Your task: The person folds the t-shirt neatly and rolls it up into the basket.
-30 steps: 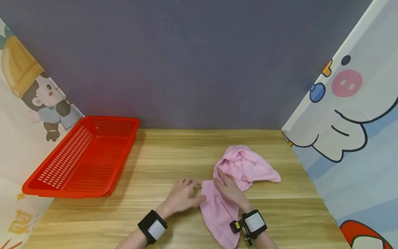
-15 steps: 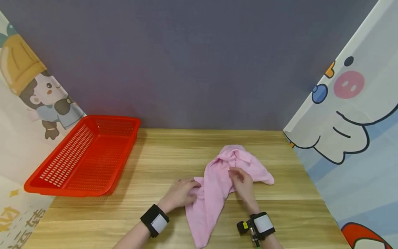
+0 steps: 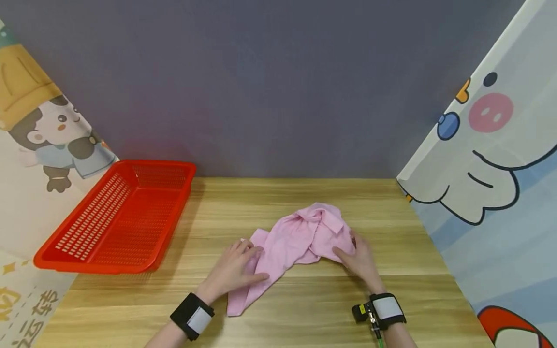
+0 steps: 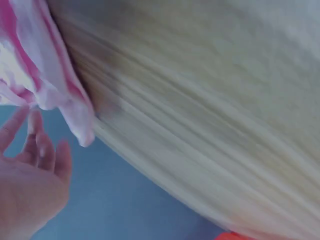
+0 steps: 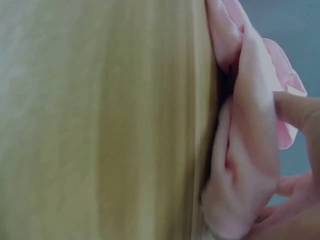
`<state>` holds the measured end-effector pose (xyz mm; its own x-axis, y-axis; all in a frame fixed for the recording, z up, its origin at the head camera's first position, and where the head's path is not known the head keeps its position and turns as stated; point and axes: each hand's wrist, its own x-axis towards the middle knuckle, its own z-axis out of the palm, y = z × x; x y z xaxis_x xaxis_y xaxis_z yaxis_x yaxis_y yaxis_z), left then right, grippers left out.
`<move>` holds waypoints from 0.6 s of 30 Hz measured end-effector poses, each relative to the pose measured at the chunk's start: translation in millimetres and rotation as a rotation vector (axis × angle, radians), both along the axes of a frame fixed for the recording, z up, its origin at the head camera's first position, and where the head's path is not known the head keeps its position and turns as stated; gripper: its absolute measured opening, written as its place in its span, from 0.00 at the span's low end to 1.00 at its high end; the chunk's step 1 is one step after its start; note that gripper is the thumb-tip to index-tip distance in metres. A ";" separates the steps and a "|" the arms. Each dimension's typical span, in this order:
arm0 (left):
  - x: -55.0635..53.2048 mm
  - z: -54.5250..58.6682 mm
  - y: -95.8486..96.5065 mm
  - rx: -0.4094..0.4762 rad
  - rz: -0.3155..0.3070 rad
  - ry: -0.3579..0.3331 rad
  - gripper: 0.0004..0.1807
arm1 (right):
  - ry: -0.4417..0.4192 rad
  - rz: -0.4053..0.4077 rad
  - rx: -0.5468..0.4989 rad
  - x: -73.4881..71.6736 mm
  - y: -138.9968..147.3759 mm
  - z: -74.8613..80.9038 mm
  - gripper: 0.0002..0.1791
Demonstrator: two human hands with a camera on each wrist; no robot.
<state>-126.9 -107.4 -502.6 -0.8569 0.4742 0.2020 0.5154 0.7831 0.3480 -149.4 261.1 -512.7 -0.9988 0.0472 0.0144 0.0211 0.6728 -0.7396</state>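
Pink cloth: lies crumpled on the counter, in front of the person; a twisted bunch rises toward its 1 o'clock and a flatter tail points between 7 and 8 o'clock.
Left hand: on the cloth's 8 o'clock side, fingers loose and spread, thumb apart from them; tips touch the tail without clamping it.
Right hand: on the cloth's side between 3 and 4 o'clock, thumb and fingers curled about that end and gripping it; the right wrist view shows the folds up against the fingers.
Between the hands: the two are well apart, with most of the cloth spanning the gap.
Wristbands: black with a pale patch, one at 7 o'clock from the left hand, one at 5 o'clock from the right, this one bearing a small black device with a yellow mark.
Red basket: slotted walls, at 9 o'clock from the cloth, well apart from it.
Counter surface: streaked wood grain.
Grey wall: at 12 o'clock, behind the counter.
Side panels: a cartoon figure in a yellow helmet at 10 o'clock, a pink-snouted cartoon animal at 2 o'clock.
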 end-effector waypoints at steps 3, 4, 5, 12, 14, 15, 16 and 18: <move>5.7 -1.1 2.1 -0.033 -0.048 -0.045 0.37 | -0.054 -0.008 -0.026 -0.3 -0.7 0.7 0.45; 6.8 -1.4 2.2 -0.034 -0.062 -0.061 0.32 | -0.066 -0.015 -0.044 -0.1 -0.8 0.4 0.44; 7.3 -1.5 1.7 -0.027 -0.074 -0.080 0.26 | -0.073 -0.025 -0.064 0.0 -0.7 -0.3 0.42; -2.9 6.7 -16.1 0.318 -0.097 -0.336 0.05 | -0.011 -0.176 -0.328 -2.5 9.0 6.2 0.22; -8.9 14.2 -24.6 0.471 -0.038 -0.411 0.02 | 0.036 -0.216 -0.397 -4.8 13.6 14.5 0.19; -12.2 18.8 -28.8 0.545 0.007 -0.444 0.03 | 0.058 -0.233 -0.426 -5.6 16.0 19.8 0.19; -15.4 24.1 -33.4 0.620 0.054 -0.481 0.05 | 0.075 -0.252 -0.455 -6.5 18.7 25.0 0.18; -21.5 35.9 -42.6 0.770 0.163 -0.554 0.11 | 0.088 -0.283 -0.549 -7.6 23.6 36.9 0.16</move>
